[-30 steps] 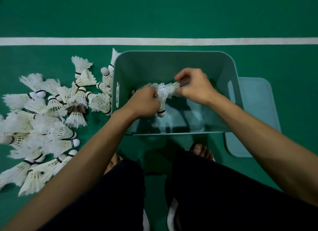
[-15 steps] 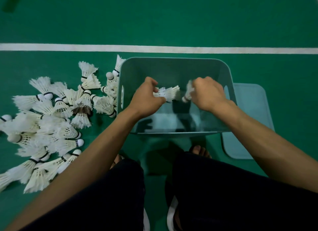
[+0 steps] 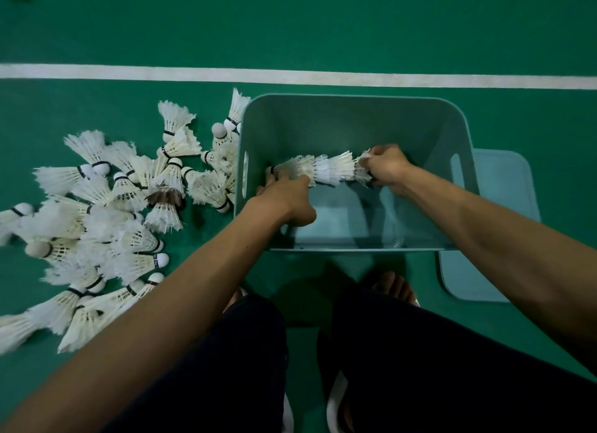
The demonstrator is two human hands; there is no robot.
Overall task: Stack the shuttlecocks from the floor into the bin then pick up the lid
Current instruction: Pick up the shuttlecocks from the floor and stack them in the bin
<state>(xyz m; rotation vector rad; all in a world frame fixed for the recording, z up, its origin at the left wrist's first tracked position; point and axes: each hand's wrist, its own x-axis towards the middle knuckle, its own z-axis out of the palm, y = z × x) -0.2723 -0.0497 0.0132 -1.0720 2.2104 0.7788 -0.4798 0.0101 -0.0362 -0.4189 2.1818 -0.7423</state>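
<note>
A pale teal bin stands on the green floor in front of me. Inside it a row of several white shuttlecocks nested one into another lies sideways. My left hand grips the cork end of the row near the bin's left wall. My right hand grips its feathered right end. A pile of several loose shuttlecocks lies on the floor left of the bin. The flat teal lid lies on the floor to the right, partly under the bin.
A white court line crosses the floor beyond the bin. My legs in dark trousers and my feet in sandals are just below the bin's near wall.
My hands have moved apart and lower into the bin; the shuttlecocks held separately half a second ago now form one joined row stretched between both hands.
</note>
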